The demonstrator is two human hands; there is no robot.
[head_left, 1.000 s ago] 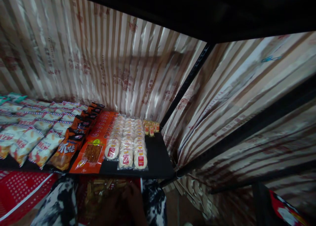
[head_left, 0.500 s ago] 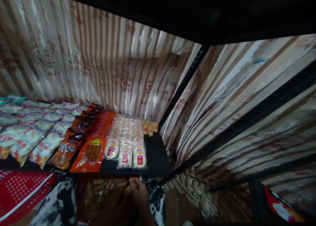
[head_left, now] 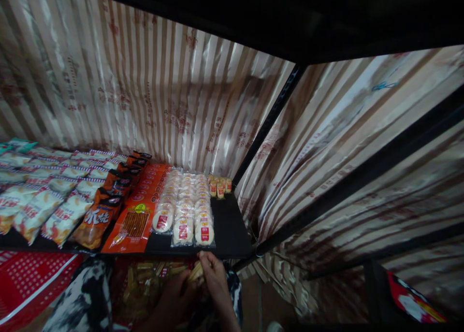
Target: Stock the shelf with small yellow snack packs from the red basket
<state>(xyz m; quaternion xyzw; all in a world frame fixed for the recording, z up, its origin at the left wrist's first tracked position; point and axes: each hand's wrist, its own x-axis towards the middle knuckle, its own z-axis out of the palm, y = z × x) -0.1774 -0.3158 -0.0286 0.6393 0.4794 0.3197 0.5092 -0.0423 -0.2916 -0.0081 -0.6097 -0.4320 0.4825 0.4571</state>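
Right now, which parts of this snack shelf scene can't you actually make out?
- Head view: right hand pinches small packets, dim and blurred.
- Left hand in shadow below the shelf; grip unclear.
- Print on round cake packs too small.
- Red packet cut by the frame edge.

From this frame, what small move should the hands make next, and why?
Probably lift the small yellow packet pinched by the right hand up to the bare black shelf beside the small packets at the back. The left hand rests on the bag below.
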